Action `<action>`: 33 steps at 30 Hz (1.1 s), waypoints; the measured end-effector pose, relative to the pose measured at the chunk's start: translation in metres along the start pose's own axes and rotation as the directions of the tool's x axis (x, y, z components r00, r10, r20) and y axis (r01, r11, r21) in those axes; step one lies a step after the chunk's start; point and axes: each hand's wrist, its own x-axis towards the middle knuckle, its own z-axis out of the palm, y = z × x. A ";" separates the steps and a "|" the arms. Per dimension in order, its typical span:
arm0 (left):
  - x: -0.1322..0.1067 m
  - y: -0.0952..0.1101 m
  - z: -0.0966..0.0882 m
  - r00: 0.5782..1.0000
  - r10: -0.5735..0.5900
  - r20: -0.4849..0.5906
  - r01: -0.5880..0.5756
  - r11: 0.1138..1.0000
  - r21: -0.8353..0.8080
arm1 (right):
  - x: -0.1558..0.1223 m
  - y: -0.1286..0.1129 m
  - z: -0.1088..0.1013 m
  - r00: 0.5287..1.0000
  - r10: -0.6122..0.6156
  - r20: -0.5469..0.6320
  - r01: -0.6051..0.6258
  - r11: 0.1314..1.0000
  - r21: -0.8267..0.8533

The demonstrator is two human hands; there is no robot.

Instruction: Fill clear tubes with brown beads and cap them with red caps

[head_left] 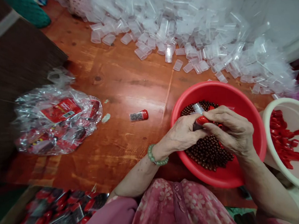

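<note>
Above a red basin (259, 139), my left hand (182, 133) is closed round a small clear plastic container (196, 126) that looks dark with its contents. A red cap (202, 120) sits at the container's top end, pinched between the thumb and fingers of my right hand (231, 130). My fingers hide most of the container. Beneath my hands, many small round brown balls (209, 152) lie in the basin. A few clear empty containers (198, 108) and red pieces rest on the balls, partly covered by my hands.
A capped container of dark balls (137, 116) lies on the wooden floor (117, 80). Clear empty containers (168, 53) are heaped at the back. A white tub (268, 131) with red caps stands right; a plastic bag (61, 124) lies left. Filled red-capped containers (56, 212) are piled lower left.
</note>
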 end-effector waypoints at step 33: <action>-0.004 0.011 0.000 0.958 -0.238 0.160 0.287 0.779 -0.558 | -0.004 0.001 0.011 0.937 -0.309 0.166 0.348 0.765 -0.542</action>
